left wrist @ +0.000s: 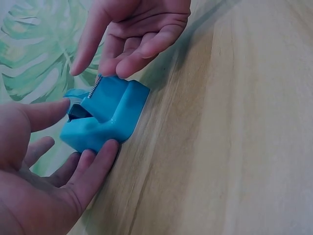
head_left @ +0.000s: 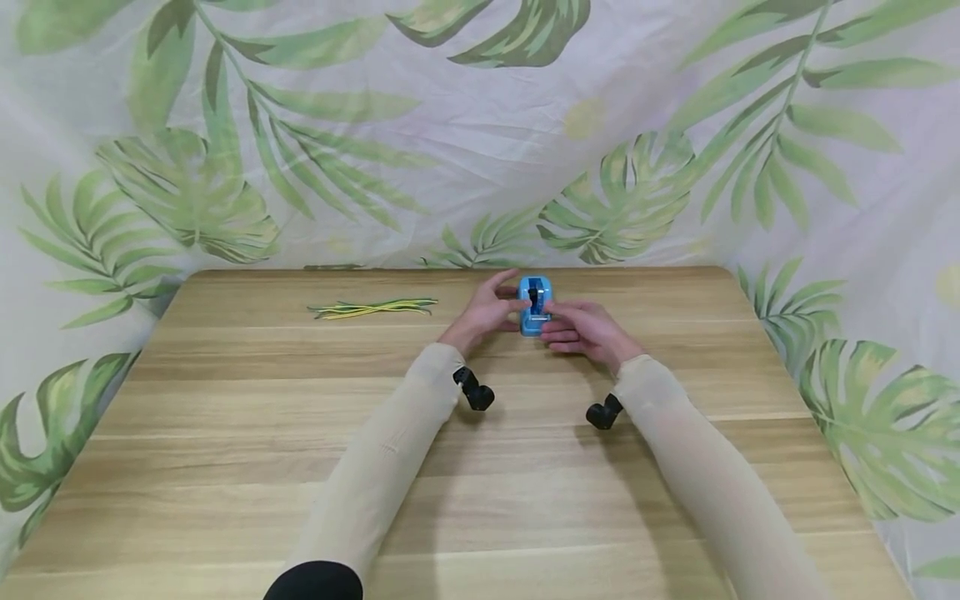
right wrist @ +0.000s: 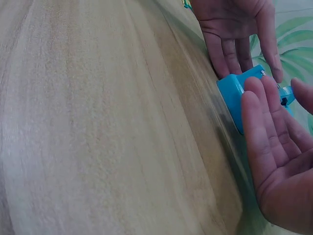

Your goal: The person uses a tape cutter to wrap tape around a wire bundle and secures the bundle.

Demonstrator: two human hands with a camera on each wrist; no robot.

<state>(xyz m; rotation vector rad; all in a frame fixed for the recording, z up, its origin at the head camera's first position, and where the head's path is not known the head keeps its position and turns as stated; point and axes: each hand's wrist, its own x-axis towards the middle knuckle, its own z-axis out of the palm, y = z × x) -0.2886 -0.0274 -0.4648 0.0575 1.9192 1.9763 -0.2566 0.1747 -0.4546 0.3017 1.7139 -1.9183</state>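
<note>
A blue tape dispenser (head_left: 536,327) with a serrated metal cutter stands near the far edge of the wooden table, between the two hands. My left hand (head_left: 487,310) is at its left side. In the left wrist view the left fingers (left wrist: 100,164) lie straight along the base, and the thumb reaches a small blue piece (left wrist: 76,93) in the slot. From the other side, my right hand (head_left: 587,332) touches the dispenser (right wrist: 234,95); in the right wrist view its fingers (right wrist: 254,117) extend along the side, with the thumb close to the small piece.
Several thin green and yellow strips (head_left: 375,308) lie in a loose bundle left of the hands, near the far edge. Behind the wooden table (head_left: 525,500) hangs a leaf-patterned cloth (head_left: 487,125). Black wrist cameras (head_left: 474,390) sit on both sleeves.
</note>
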